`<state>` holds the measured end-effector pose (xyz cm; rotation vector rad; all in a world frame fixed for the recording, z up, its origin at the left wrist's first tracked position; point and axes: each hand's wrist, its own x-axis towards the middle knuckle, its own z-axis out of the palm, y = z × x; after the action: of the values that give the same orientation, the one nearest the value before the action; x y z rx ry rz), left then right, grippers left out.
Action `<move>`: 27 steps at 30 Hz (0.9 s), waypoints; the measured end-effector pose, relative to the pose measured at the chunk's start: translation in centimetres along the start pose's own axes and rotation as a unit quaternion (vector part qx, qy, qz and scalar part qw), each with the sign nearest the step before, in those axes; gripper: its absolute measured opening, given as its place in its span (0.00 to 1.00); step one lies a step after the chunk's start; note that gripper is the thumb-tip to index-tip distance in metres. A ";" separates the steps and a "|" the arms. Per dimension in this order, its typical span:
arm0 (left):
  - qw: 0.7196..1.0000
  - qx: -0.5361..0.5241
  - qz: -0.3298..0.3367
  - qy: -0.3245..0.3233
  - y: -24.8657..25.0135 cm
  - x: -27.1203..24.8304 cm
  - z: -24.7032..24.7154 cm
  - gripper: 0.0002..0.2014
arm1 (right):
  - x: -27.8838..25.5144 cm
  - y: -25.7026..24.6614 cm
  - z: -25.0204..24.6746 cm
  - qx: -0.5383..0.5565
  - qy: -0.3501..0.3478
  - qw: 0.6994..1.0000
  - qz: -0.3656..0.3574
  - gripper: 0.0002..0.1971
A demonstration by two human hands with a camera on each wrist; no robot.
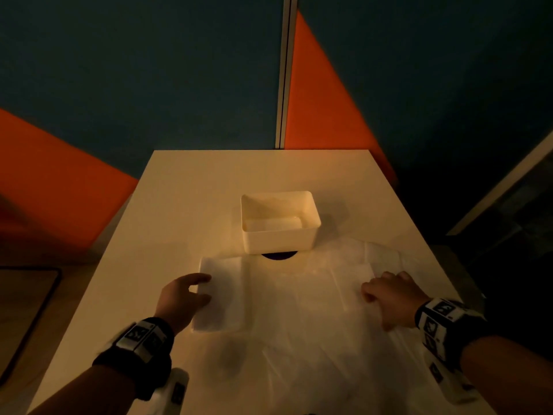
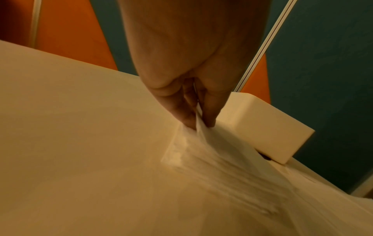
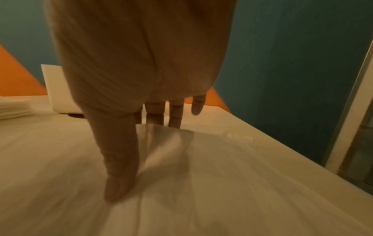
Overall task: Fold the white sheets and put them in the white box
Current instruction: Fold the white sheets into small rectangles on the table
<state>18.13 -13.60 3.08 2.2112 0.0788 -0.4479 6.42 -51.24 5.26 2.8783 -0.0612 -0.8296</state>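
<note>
A large white sheet (image 1: pixel 299 310) lies spread over the near half of the white table (image 1: pixel 185 187). My left hand (image 1: pixel 206 287) pinches its left edge between thumb and fingers; the left wrist view shows the sheet (image 2: pixel 232 167) lifted at the pinch by the left hand (image 2: pixel 198 124). My right hand (image 1: pixel 374 307) holds the right side. In the right wrist view a raised fold of sheet (image 3: pixel 201 175) stands between thumb and fingers of the right hand (image 3: pixel 141 151). The open white box (image 1: pixel 281 223) stands just beyond the sheet, its inside apparently empty.
A flat stack of white sheets (image 1: pixel 223 295) lies under and beside my left hand. A dark round spot (image 1: pixel 279 255) shows at the box's near foot. Table edges run close on both sides. Blue and orange wall panels (image 1: pixel 329 100) stand behind.
</note>
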 end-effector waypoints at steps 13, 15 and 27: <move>0.984 0.165 0.066 0.001 -1.2 1.1 0.6 0.17 | -1.4 0.2 -2.4 -0.011 -0.043 0.999 0.031 0.12; 0.971 0.233 0.057 0.006 -1.1 0.9 0.5 0.17 | -1.7 0.4 -3.5 0.009 -0.038 0.999 0.029 0.10; 0.989 0.026 0.110 -0.097 4.3 -2.3 1.8 0.34 | -2.9 -1.5 -8.8 0.495 0.061 0.867 -0.004 0.21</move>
<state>16.39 -17.52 6.05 2.1853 -0.2811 -0.5445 8.64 -48.41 13.98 3.8642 -0.6402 -0.7492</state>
